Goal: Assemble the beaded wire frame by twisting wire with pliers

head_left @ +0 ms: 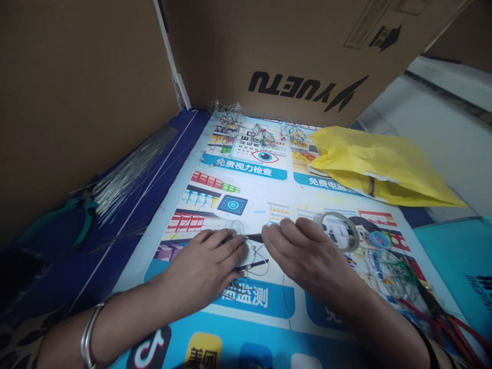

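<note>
My left hand is closed, palm down, with its fingertips pinching a thin wire piece that has looped strands and small round beads. Fingers of my right hand are curled around a slim dark pointed tool, whose tip meets the wire beside my left fingertips. Most of the tool is hidden in that hand, so I cannot tell its exact kind. A short dark strip lies just below the tool, next to the wire loops. Both hands rest low over a printed poster sheet.
A straight wire bundle and teal-handled pliers lie left. Beyond are wire tangles and a yellow bag. A clear tape roll, tangled coloured wires and red-handled pliers sit right. Cardboard walls the back.
</note>
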A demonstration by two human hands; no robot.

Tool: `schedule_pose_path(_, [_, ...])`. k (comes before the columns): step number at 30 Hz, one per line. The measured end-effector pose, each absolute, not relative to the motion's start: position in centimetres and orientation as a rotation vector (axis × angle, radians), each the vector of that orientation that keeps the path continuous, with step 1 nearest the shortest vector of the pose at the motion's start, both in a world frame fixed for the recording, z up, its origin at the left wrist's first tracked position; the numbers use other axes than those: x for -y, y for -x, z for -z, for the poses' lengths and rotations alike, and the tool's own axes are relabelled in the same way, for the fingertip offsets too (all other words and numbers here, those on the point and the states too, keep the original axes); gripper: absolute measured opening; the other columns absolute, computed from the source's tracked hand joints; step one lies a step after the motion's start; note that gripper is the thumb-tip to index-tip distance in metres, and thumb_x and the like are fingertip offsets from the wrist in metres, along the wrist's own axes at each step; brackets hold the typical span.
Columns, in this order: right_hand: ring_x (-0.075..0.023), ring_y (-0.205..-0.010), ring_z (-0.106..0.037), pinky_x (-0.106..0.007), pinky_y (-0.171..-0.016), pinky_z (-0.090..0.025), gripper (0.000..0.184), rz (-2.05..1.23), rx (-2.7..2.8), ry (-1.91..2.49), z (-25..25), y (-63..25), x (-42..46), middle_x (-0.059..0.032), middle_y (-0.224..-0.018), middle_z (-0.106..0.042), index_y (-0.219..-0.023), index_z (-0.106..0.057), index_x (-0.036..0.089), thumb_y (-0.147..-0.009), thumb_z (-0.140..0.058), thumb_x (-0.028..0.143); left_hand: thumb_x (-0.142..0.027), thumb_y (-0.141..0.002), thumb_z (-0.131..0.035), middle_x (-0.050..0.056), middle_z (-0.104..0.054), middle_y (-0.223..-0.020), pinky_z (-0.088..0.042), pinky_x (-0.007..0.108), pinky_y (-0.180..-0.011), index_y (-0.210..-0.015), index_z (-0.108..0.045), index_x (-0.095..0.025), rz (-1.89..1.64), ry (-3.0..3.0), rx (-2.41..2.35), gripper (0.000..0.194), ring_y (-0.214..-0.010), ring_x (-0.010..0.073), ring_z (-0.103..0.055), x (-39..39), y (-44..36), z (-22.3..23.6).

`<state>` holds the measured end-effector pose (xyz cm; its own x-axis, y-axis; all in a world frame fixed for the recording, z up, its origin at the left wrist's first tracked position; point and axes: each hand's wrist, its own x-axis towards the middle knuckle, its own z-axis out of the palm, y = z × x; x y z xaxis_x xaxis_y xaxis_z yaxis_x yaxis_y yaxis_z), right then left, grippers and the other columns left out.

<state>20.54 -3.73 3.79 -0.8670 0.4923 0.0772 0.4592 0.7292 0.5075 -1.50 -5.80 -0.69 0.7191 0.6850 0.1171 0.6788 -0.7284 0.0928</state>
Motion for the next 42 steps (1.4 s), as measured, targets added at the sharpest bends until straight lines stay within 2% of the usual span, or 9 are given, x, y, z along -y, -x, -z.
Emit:
schedule_pose_path(6, [-0.0198, -0.073, -0.042, -0.036, -0.065, -0.027, 0.015, -0.738, -2.881, -0.853, -4.3, -20.0, 3.4, -0.0043, -0.074, -0.053, -0.079, -0.057, 0.018, -0.081, -0.046, 0.008, -0.038, -0.091, -0.043, 0.004, -0.054, -0.127, -0.036, 0.037, -0.087, -0.122, -0.051, -0.022, -0.241, -2.896, -1.158, 0.036, -0.113, 0.0225, -0.046, 5.8, 1.4, 0.8])
schedule_pose_path(17, [-0.0208, -0.071, -0.042, -0.035, -0.062, -0.024, 0.017, -0.691, -2.901, -0.782, -5.6, -18.8, 2.5, -0.0042, -0.068, -0.05, -0.069, -0.055, 0.019, -0.076, -0.05, 0.005, -0.037, -0.093, -0.039, 0.001, -0.051, -0.131, -0.034, 0.039, -0.086, -0.123, -0.049, -0.021, -0.181, -2.893, -1.161, 0.036, -0.115, 0.0238, -0.043, 5.9, 1.3, 0.9])
schedule_pose_path(28, [-0.0196, -0.069, -0.043, -0.034, -0.059, -0.022, 0.013, -0.683, -2.865, -0.718, -6.1, -18.1, 2.0, -0.0049, -0.066, -0.053, -0.067, -0.058, 0.02, -0.078, -0.055, 0.013, -0.034, -0.093, -0.038, 0.002, -0.053, -0.129, -0.034, 0.039, -0.084, -0.119, -0.052, -0.02, -0.196, -2.919, -1.172, 0.033, -0.114, 0.0242, -0.044, 6.0, 1.2, 1.0])
schedule_pose_path(37, [-0.0194, -0.066, -0.042, -0.033, -0.059, -0.023, 0.011, -0.798, -2.818, -0.75, -5.0, -18.5, 2.9, -0.0034, -0.066, -0.049, -0.069, -0.054, 0.018, -0.073, -0.054, 0.009, -0.036, -0.095, -0.034, 0.002, -0.052, -0.129, -0.033, 0.039, -0.085, -0.123, -0.049, -0.02, -0.192, -2.915, -1.166, 0.036, -0.114, 0.0241, -0.043, 5.9, 1.3, 1.0])
schedule_pose_path(42, [-0.0191, -0.065, -0.041, -0.033, -0.059, -0.022, 0.014, -0.839, -2.826, -0.806, -4.4, -18.9, 3.3, -0.0025, -0.065, -0.048, -0.068, -0.052, 0.019, -0.073, -0.052, 0.006, -0.037, -0.093, -0.037, 0.002, -0.052, -0.129, -0.033, 0.039, -0.085, -0.121, -0.049, -0.02, -0.204, -2.908, -1.173, 0.035, -0.114, 0.0241, -0.043, 5.9, 1.2, 1.1])
